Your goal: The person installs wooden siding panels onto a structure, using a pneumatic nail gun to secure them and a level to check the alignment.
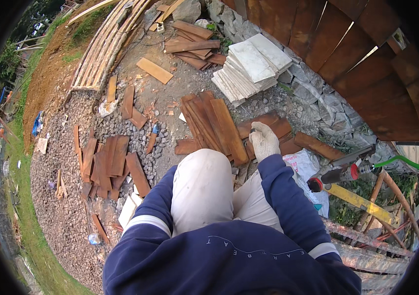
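Observation:
My right hand (264, 141), in a pale knit work glove, is in front of my right knee with its fingers curled in. A small dark spot shows at the fingertips, but what they hold, if anything, I cannot make out. Under and beside this hand lie brown wooden boards (279, 127). Just left of it, a stack of longer brown boards (214, 125) leans in an overlapping fan. My left arm (158, 204) reaches forward beside my left knee, and the hand itself is hidden behind the knee.
White stone slabs (253, 61) are piled by a rock wall (310, 91). More boards lie on gravel at left (109, 162) and at the back (192, 46). At right are a white sack (305, 167), a red-and-black tool (335, 176), a yellow bar (359, 201) and a green hose (403, 161).

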### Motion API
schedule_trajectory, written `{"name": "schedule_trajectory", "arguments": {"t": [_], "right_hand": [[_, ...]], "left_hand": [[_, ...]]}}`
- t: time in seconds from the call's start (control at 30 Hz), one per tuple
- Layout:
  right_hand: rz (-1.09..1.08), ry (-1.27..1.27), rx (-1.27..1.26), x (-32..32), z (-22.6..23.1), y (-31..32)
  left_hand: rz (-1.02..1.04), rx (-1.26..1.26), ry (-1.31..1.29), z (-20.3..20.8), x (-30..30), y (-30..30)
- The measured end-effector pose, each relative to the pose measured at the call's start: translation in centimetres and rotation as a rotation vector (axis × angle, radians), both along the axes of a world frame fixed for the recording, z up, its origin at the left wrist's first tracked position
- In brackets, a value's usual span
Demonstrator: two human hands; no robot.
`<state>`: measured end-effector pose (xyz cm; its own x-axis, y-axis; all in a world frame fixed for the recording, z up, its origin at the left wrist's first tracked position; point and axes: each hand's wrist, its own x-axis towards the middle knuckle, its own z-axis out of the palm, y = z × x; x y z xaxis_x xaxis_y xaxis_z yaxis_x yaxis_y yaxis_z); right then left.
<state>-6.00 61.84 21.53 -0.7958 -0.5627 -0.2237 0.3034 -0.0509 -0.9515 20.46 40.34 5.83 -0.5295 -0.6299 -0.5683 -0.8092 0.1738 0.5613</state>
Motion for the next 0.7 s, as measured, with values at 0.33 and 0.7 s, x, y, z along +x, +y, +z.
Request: {"name": "schedule_trajectory", "arguments": {"t": [0.33,0.7], "right_hand": [[1.032,0.543,1.422,0.4,-2.7,-8.9],[1.189,0.567,1.671,1.7,-10.4,-7.9]], "left_hand": [[0.397,0.279,-0.156,-7.4,11.2,0.7],[0.569,0.439,0.029,-7.5,11.1,-0.3]]}}
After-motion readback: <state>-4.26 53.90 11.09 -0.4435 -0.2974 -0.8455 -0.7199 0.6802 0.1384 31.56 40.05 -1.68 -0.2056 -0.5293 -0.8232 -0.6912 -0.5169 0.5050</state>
